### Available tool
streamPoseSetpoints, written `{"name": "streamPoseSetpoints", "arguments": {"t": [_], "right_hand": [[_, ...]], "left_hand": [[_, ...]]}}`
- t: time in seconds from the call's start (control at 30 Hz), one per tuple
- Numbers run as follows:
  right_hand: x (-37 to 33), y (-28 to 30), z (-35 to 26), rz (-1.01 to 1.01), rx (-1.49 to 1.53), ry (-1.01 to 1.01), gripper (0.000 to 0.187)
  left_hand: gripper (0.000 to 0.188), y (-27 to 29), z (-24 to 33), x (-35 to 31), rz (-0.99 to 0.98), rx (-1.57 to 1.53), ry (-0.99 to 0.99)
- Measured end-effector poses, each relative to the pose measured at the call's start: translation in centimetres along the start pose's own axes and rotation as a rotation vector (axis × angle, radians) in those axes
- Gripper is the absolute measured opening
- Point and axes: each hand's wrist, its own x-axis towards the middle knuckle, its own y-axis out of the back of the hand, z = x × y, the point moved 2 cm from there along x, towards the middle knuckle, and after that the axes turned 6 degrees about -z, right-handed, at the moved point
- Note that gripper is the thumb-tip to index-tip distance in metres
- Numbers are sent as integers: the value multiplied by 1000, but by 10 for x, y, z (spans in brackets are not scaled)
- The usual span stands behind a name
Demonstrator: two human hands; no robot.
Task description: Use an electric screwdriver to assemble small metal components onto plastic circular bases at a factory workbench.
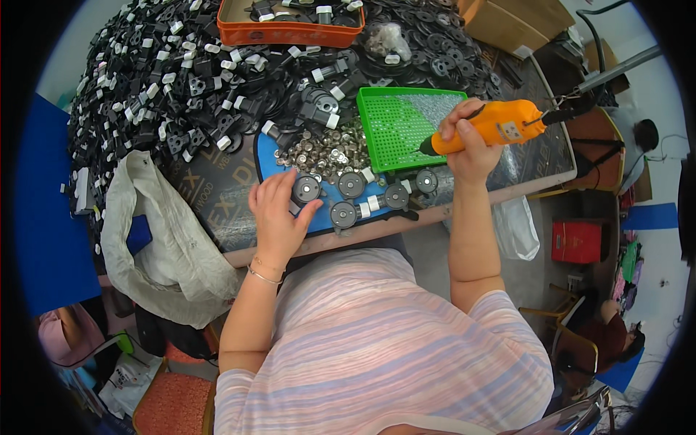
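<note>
My right hand [475, 145] is wrapped round an orange electric screwdriver [507, 122]. Its black nose points left over the green tray [384, 161], which holds many small silvery pieces. Over the table's near edge my left hand [275, 217] is open, thumb and fingers spread around the left side of a round black part [307, 189]. Whether they touch it is unclear. More round black parts, one [351, 185] beside it and another [343, 214] nearer me, lie on a blue mat [267, 156]. Small metal caps [330, 154] are heaped behind them.
A big heap of black parts with white ends [181, 87] covers the far left, and black discs [442, 51] the far right. An orange tray [290, 35] sits on top. A white sack [130, 268] hangs at left; a cable holds the screwdriver's rear from a metal arm [616, 70].
</note>
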Motion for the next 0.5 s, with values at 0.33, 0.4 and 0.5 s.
{"name": "streamPoseSetpoints", "arguments": {"t": [0.33, 0.4, 0.5], "right_hand": [[-1, -50, -26, -185, 111, 35, 22], [-7, -78, -11, -292, 204, -50, 23], [-16, -114, 13, -365, 185, -138, 21]], "left_hand": [[50, 0, -4, 9, -74, -200, -23], [49, 1, -4, 10, -76, -200, -24], [49, 0, -7, 9, -68, -231, -23]]}}
